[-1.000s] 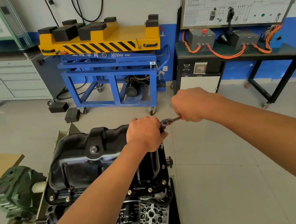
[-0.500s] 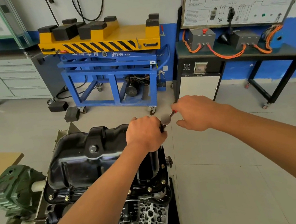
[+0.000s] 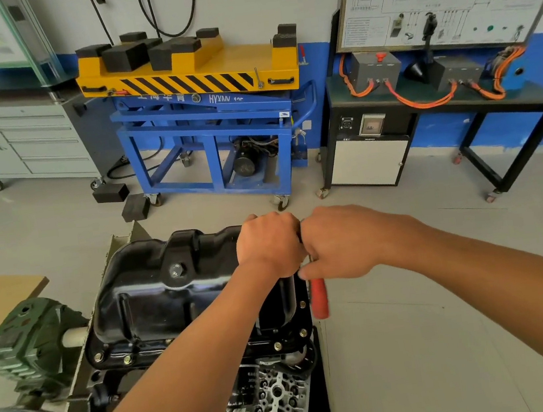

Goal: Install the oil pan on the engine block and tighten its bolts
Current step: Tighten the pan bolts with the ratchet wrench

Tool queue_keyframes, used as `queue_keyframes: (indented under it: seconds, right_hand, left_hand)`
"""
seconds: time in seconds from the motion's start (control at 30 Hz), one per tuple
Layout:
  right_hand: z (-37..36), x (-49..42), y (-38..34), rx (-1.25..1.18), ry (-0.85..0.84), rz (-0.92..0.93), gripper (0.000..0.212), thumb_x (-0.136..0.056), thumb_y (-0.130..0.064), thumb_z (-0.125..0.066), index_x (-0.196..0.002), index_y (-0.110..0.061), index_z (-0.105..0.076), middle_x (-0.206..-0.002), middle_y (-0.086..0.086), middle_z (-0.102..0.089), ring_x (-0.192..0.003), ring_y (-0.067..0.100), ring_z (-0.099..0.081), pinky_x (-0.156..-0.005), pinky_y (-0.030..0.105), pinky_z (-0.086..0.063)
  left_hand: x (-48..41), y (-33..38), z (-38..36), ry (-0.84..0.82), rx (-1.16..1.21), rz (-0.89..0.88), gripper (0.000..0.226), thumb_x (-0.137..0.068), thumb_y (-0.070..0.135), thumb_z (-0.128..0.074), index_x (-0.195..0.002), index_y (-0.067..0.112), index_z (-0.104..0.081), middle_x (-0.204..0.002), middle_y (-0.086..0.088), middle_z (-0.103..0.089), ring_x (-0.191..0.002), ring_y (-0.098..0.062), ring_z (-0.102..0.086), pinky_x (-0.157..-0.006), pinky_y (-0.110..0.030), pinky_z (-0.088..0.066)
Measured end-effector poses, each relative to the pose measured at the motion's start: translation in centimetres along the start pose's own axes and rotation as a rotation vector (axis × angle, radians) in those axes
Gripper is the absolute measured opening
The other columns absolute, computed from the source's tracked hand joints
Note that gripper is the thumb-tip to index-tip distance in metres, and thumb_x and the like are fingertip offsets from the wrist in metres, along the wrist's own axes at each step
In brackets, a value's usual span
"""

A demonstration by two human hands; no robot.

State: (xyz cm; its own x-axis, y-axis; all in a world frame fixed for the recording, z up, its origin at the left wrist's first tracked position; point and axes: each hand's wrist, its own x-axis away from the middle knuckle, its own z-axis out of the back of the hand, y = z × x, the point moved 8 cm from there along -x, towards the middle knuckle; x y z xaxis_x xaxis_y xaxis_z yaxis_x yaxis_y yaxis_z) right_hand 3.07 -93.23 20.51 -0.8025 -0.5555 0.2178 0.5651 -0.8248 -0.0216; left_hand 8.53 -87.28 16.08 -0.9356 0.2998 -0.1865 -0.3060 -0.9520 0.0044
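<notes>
The black oil pan (image 3: pixel 157 290) lies on the engine block (image 3: pixel 272 409), with several bolts (image 3: pixel 277 345) along its near flange. My left hand (image 3: pixel 268 244) is curled over the head of a ratchet wrench at the pan's far right corner, hiding the head and the bolt beneath. My right hand (image 3: pixel 340 241) grips the ratchet's shaft just right of the left hand. The red ratchet handle (image 3: pixel 319 298) points down toward me below the right hand.
A green gearbox (image 3: pixel 22 345) of the engine stand sits at the left. A blue and yellow lift cart (image 3: pixel 202 111) stands behind, with black blocks (image 3: pixel 124 199) on the floor. A grey drawer cabinet (image 3: pixel 30 140) is far left, a black training bench (image 3: pixel 457 105) at the right.
My right hand swung the ratchet handle from pointing right and away round to pointing down toward me, ending close beside the left hand. The left hand stayed on the ratchet head.
</notes>
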Motion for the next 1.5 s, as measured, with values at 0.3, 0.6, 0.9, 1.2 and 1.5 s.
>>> queue_keyframes:
  seconds: [0.3,0.6,0.9,1.2,1.5]
  right_hand:
    - [0.0,-0.3,-0.5,-0.145,0.104,-0.055,0.049,-0.08,-0.05,-0.072,-0.05,-0.024,-0.044,-0.046,-0.009,-0.043,-0.048,0.011,-0.044,-0.047,0.026,-0.03]
    - [-1.1,0.3,2.9,-0.107,-0.268,-0.149,0.034,-0.08,-0.044,-0.079,-0.075,-0.01,-0.076,-0.06,-0.006,-0.065,-0.054,0.007,-0.054,-0.053,0.018,-0.043]
    - [1.5,-1.7,7.5,0.302,-0.091,-0.322,0.019,-0.082,-0.013,-0.074,-0.077,-0.009,-0.056,-0.064,0.0,-0.061,-0.052,0.017,-0.061,-0.048,0.028,-0.043]
    - [1.7,-2.9,7.0,0.291,0.219,-0.211,0.014,-0.091,-0.008,-0.056,-0.1,-0.018,-0.055,-0.094,0.004,-0.054,-0.082,0.027,-0.057,-0.061,0.037,-0.045]
    - [0.8,0.3,7.9,0.169,0.082,-0.241,0.029,-0.094,-0.041,-0.06,-0.082,-0.015,-0.063,-0.075,0.003,-0.053,-0.065,0.022,-0.056,-0.06,0.036,-0.051]
  left_hand:
    - [0.0,0.2,0.4,-0.012,-0.029,-0.041,0.018,-0.091,0.024,-0.054,-0.079,0.023,-0.041,-0.095,-0.001,-0.068,-0.087,-0.023,-0.065,-0.089,-0.034,-0.038]
    - [-0.4,-0.2,-0.3,-0.059,0.07,0.002,0.041,-0.09,0.057,-0.055,-0.067,0.027,-0.038,-0.065,0.007,-0.044,-0.071,-0.022,-0.051,-0.083,-0.034,-0.036]
    - [-0.5,-0.2,-0.3,-0.058,0.074,-0.002,0.04,-0.089,0.057,-0.06,-0.068,0.028,-0.043,-0.065,0.007,-0.048,-0.071,-0.021,-0.055,-0.086,-0.036,-0.039]
    - [-0.4,-0.3,-0.3,-0.046,0.066,0.002,0.042,-0.09,0.055,-0.058,-0.065,0.025,-0.044,-0.062,0.006,-0.047,-0.065,-0.02,-0.051,-0.085,-0.035,-0.038]
    - [-0.1,-0.1,-0.1,0.034,0.059,0.013,0.041,-0.089,0.054,-0.053,-0.062,0.025,-0.043,-0.059,0.006,-0.046,-0.056,-0.018,-0.047,-0.08,-0.035,-0.04]
